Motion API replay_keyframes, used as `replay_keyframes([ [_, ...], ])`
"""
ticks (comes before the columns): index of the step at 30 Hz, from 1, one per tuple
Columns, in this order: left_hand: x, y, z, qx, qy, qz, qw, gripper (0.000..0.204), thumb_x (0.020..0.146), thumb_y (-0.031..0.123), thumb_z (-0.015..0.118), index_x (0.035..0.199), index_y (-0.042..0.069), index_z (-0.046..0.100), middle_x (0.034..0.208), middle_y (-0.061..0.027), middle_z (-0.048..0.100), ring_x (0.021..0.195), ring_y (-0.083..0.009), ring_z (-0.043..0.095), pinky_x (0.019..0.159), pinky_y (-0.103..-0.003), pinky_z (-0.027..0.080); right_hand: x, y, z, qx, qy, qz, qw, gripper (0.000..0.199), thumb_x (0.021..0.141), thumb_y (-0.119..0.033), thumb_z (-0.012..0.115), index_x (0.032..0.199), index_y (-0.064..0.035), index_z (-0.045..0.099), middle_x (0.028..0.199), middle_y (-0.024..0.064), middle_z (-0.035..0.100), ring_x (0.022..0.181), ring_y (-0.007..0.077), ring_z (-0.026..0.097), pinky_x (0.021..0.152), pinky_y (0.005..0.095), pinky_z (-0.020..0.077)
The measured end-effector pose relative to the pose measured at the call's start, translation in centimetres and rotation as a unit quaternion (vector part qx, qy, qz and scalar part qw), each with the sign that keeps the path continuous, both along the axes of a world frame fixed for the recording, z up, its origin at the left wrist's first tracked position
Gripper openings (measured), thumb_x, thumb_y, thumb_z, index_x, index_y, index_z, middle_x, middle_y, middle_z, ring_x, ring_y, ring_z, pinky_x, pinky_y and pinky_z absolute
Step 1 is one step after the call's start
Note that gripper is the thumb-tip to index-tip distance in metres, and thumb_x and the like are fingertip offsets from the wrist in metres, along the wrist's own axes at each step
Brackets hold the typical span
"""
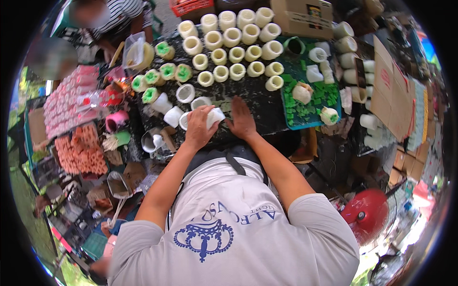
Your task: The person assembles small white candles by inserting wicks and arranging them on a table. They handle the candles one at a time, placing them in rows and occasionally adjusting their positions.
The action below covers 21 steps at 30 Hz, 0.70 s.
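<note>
My left hand [198,127] has its fingers closed round a small white wax-like cylinder [216,117] at the near edge of the black table [214,143]. Beside it, my right hand [243,119] lies flat on the tabletop, fingers stretched out, holding nothing. Several more white hollow cylinders, one of them an open cup [185,93], stand or lie left of and beyond my left hand. Farther back are rows of cream hollow cups [237,72]. To their left stand cups with green pieces inside [167,72].
On the right, a teal tray [291,125] holds green chunks and cream pieces. Cardboard boxes [305,19] stand at the back. Pink [71,105] and orange candle-like pieces [78,152] are stacked at left. A red fan [366,217] is at lower right; another person [119,19] sits at back left.
</note>
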<state>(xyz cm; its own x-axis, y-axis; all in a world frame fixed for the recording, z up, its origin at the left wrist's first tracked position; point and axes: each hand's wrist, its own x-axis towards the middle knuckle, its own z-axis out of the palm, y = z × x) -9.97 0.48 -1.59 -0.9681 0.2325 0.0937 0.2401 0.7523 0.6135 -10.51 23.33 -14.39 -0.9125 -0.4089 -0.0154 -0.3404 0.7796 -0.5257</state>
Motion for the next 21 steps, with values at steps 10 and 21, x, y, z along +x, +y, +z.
replay_keyframes([
  [10,-0.5,0.9,0.0,-0.011,0.009,-0.004,1.000,0.064,0.090,0.022,0.085,0.148,0.007,0.060,0.138,-0.0181,0.067,0.131,-0.0385,0.062,0.112,-0.050,0.043,-1.7,2.4,1.3,-0.031,0.008,-0.199,0.979,0.094,0.104,-0.047,0.066,0.171,0.0059,0.027,0.180,0.0280,0.026,0.168,0.0433,0.025,0.137,0.0548,0.0214],
  [21,-6.9,11.0,0.8,0.045,0.009,-0.113,0.993,0.060,0.086,0.027,0.086,0.142,0.017,0.067,0.133,-0.0107,0.069,0.128,-0.0328,0.064,0.108,-0.048,0.046,1.9,-0.8,-4.4,-0.060,-0.014,-0.090,0.994,0.058,0.096,-0.029,0.074,0.145,-0.0004,0.064,0.150,0.0304,0.063,0.147,0.0457,0.055,0.117,0.0551,0.0466],
])
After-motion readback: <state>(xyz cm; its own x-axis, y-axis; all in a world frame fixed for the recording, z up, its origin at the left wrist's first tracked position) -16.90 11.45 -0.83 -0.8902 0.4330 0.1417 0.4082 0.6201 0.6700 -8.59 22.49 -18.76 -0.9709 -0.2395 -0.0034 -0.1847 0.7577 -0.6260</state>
